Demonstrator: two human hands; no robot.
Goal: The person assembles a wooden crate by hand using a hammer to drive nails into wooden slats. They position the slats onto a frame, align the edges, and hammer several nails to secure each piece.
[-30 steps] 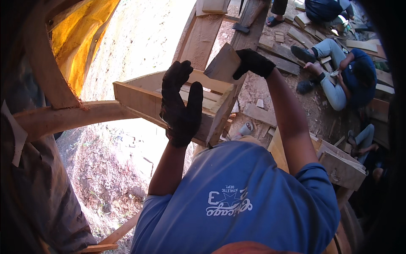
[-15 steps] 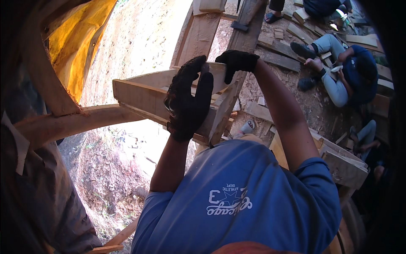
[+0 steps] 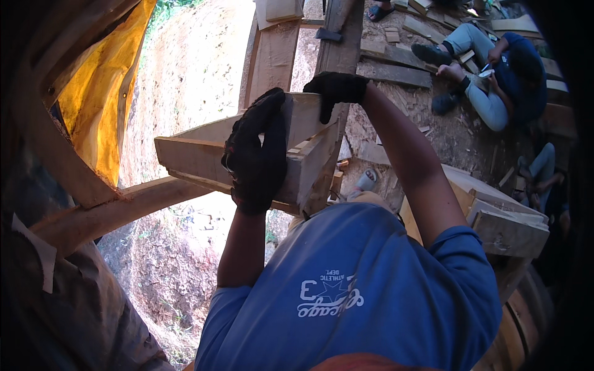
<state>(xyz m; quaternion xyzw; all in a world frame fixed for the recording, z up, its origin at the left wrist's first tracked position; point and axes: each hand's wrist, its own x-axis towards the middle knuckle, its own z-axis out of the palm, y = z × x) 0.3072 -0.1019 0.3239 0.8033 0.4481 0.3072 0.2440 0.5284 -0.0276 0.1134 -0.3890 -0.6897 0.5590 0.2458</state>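
Both my hands wear black gloves and hold a wooden frame (image 3: 201,156) made of pale boards joined at angles, with a gap between them. My left hand (image 3: 255,154) is closed over the near board, its fingers pointing away from me and its palm side hidden. At the frame's far right corner, my right hand (image 3: 334,91) is bent over the top edge of a board (image 3: 306,111), fingers hooked down. The frame rests close to my waist, beside a long upright plank (image 3: 337,55). The undersides of both hands are out of sight.
A hammer-like tool (image 3: 329,35) lies on the far plank. A curved beam (image 3: 117,207) runs left beneath the frame, near a yellow sheet (image 3: 99,93). On the right, a seated person (image 3: 520,74) works among scattered boards (image 3: 396,72). Stacked boards (image 3: 507,232) stand by my right elbow.
The whole view has shifted, so the background and planks appear farther left and higher. My hands keep their grip on the frame, which appears slightly farther left. The seated person's hands have moved slightly.
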